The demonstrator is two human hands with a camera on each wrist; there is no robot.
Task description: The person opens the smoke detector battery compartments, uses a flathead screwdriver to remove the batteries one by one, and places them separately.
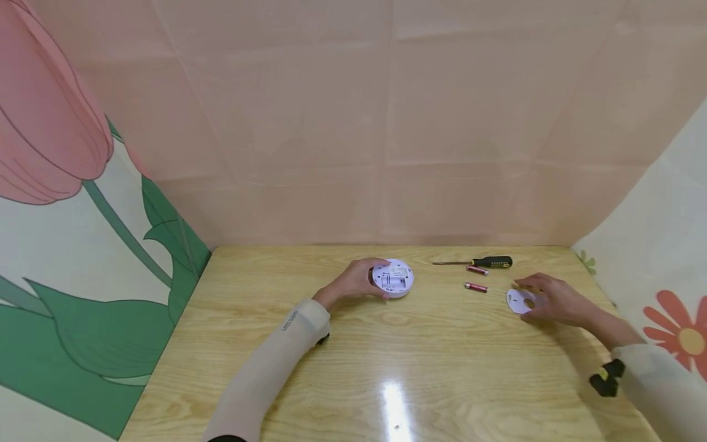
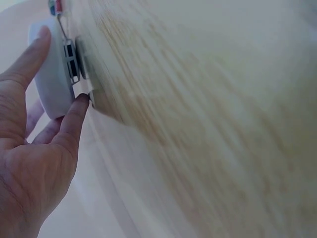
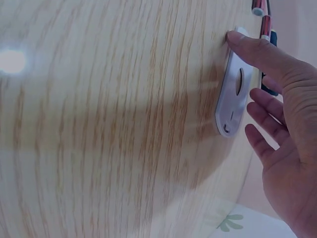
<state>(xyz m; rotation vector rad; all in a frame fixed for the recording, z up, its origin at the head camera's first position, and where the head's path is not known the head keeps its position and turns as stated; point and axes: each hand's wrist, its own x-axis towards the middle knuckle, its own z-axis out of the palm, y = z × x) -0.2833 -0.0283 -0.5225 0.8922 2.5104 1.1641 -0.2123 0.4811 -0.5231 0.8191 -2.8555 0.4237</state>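
My left hand (image 1: 359, 279) grips a round white device (image 1: 393, 286), shaped like a smoke alarm, by its left rim. Its back faces up, showing a battery compartment and a printed label. In the left wrist view, the thumb lies on one side of the device (image 2: 52, 74) and fingers reach under its lower edge. Over to the right, my right hand (image 1: 555, 301) spans a thin white disc (image 1: 516, 302) with a hole in it. The right wrist view has the thumb tip at the edge of the disc (image 3: 230, 106), the other fingers loosely bent beside it.
Two red batteries (image 1: 476, 286) lie on the wooden table (image 1: 331, 368) between the hands. Behind them is a screwdriver (image 1: 494, 262) with a black and yellow handle. A plain pinkish backdrop (image 1: 381, 153) rises at the table's far edge, with flower-printed sheets on both sides.
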